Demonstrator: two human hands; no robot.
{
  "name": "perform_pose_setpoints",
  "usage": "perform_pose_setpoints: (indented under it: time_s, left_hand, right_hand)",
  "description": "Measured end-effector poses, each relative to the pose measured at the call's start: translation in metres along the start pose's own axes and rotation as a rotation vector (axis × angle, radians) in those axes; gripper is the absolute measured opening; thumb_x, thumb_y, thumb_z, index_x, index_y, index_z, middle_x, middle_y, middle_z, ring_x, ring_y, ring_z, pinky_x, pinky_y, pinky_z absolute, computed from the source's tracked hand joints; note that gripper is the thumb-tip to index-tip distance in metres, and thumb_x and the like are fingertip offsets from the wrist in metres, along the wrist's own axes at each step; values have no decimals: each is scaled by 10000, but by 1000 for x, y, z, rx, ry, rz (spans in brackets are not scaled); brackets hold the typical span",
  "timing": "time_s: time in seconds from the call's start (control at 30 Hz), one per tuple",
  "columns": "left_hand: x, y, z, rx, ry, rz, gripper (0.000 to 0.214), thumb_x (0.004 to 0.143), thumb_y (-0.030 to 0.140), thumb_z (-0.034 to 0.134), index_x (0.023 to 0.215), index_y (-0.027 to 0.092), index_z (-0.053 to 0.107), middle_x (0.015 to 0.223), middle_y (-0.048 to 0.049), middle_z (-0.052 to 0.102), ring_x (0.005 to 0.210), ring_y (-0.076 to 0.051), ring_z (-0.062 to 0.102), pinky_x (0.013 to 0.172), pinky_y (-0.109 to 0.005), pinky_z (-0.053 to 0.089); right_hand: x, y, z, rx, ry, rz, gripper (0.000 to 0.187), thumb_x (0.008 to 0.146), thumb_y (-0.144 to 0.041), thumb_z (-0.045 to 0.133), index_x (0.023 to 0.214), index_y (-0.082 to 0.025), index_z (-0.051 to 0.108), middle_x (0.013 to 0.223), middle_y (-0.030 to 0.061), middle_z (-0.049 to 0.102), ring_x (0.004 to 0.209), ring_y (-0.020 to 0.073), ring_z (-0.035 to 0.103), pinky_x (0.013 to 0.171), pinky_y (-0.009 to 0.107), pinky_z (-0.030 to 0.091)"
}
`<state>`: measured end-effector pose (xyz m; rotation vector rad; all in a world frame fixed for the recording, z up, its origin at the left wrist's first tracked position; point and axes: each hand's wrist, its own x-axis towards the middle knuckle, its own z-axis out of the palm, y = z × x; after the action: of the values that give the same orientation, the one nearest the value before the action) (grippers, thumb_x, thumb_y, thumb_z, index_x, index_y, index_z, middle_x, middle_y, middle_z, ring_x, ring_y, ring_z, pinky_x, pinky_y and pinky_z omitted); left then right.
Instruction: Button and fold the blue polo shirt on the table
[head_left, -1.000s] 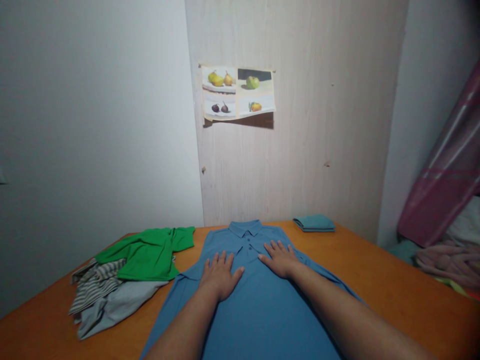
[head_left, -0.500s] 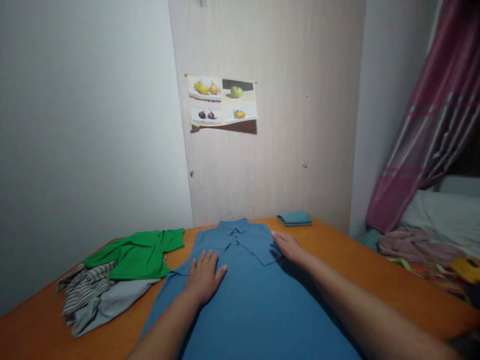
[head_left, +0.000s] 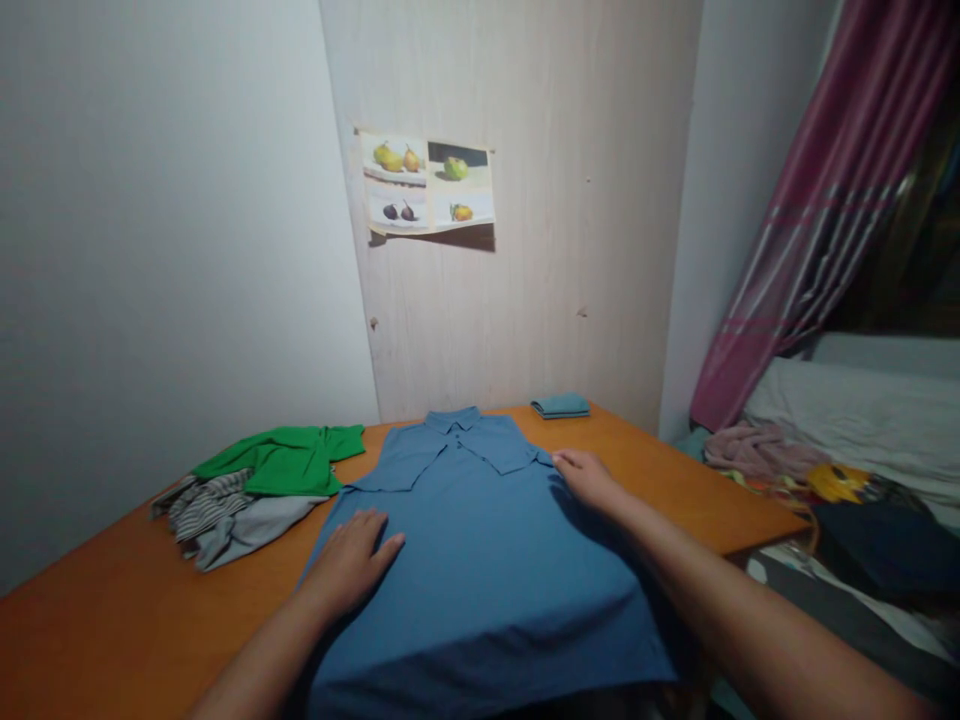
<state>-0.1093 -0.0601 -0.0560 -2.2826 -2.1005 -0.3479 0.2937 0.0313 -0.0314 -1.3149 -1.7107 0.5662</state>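
A blue collared polo shirt (head_left: pixel 472 560) lies spread front side up, its sleeves folded in over the chest and its collar at the far end. The lower hem hangs over the near table edge. On the shirt's left side rests my left hand (head_left: pixel 356 560), flat and open, thumb apart from the fingers. My right hand (head_left: pixel 589 478) pinches the fabric at the shirt's right edge, just below the folded sleeve; a small crease shows at the fingertips.
The orange table (head_left: pixel 675 480) carries a green shirt (head_left: pixel 281 460) over a striped garment (head_left: pixel 214 503) and a grey garment (head_left: pixel 251 530) at left. A folded blue-green cloth (head_left: pixel 561 406) sits at the back right. Beyond the right edge lie more clothes beside a pink curtain (head_left: pixel 780 240).
My left hand has slid down toward the near left side of the shirt. My right hand has moved a little lower along the right edge. The view has tilted and turned right.
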Motion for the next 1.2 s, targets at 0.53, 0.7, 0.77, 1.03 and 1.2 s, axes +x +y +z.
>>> perform_pose_setpoints:
  time_s: [0.53, 0.7, 0.77, 1.03, 1.2]
  left_hand:
    - [-60, 6, -14, -3, -89, -138, 816, 884, 730, 243, 1512, 222, 352, 1605, -89, 236, 1490, -286, 179, 1187, -513, 145]
    - [-60, 7, -15, 14, -45, -131, 793, 887, 711, 277, 1482, 203, 413, 1576, -114, 321, 1460, -305, 270, 1174, -506, 198]
    - [-60, 7, -15, 27, -6, -115, 767, 893, 690, 301, 1450, 188, 462, 1550, -130, 374, 1436, -306, 327, 1165, -474, 230]
    - [-75, 13, -27, 36, 151, -70, 475, 946, 514, 331, 1034, 211, 686, 1125, -116, 700, 1032, -252, 641, 863, -331, 454]
    - [-79, 15, -31, 12, 165, -86, 419, 934, 493, 364, 962, 229, 689, 1022, -92, 710, 936, -233, 651, 772, -296, 439]
  right_hand:
    - [-55, 15, 24, -715, -375, -53, 755, 950, -608, 288, 1500, -99, 378, 1573, 145, 304, 1463, 283, 229, 1177, 422, 168]
    - [-55, 12, 26, -709, -370, -37, 746, 951, -599, 296, 1501, -100, 375, 1579, 142, 290, 1468, 285, 212, 1176, 429, 161]
    - [-55, 10, 26, -700, -367, -35, 738, 952, -592, 302, 1501, -105, 376, 1576, 142, 296, 1470, 285, 206, 1174, 435, 163]
    - [-55, -1, 24, -698, -368, -40, 723, 952, -582, 322, 1492, -107, 392, 1569, 159, 306, 1463, 291, 228, 1167, 427, 170]
    - [-56, -5, 25, -692, -359, -40, 716, 955, -571, 317, 1490, -101, 392, 1570, 162, 303, 1463, 295, 225, 1165, 436, 169]
